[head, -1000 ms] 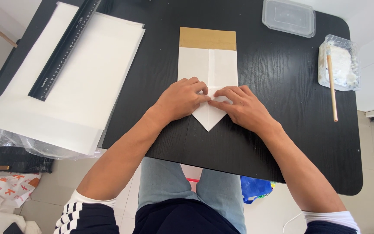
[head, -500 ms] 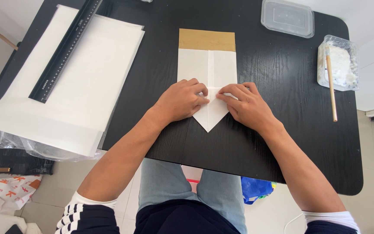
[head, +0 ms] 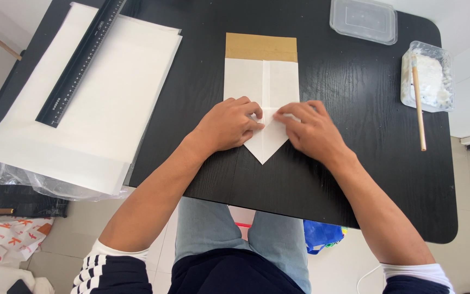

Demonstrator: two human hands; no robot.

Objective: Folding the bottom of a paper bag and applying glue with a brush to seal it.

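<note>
a person is sitting at a black tabletop (head: 354, 179), seen from above through a camera on their head. both bare hands are lying palm down on a folded white paper (head: 261, 81) in the middle of the tabletop, straight in front of the person. the paper is lying flat, with a seam running down its middle, a brown strip (head: 261, 47) across its far end and a point at its near end aiming toward the person's lap.

the left hand (head: 228, 124) is pressing on the left flap of the point, fingers curled loosely, fingertips meeting the seam. the right hand (head: 312, 130) is pressing on the right flap, fingers stretched toward the seam. the fingertips of the two hands are nearly touching at the middle. neither hand is clenched or gripping anything; both are resting on the paper and holding it down.

to the left, well apart from the hands, a stack of large white sheets (head: 99, 103) is lying at a slant, hanging over the tabletop's near-left edge, with a long black ruler (head: 80, 62) lying on top of it. at the far right corner a clear plastic box (head: 363, 20) is sitting upside down or lidded; it is hard to tell which. at the right edge a clear tub holding something white (head: 431, 73) is sitting with a thin wooden stick (head: 418, 106) resting across it.
</note>
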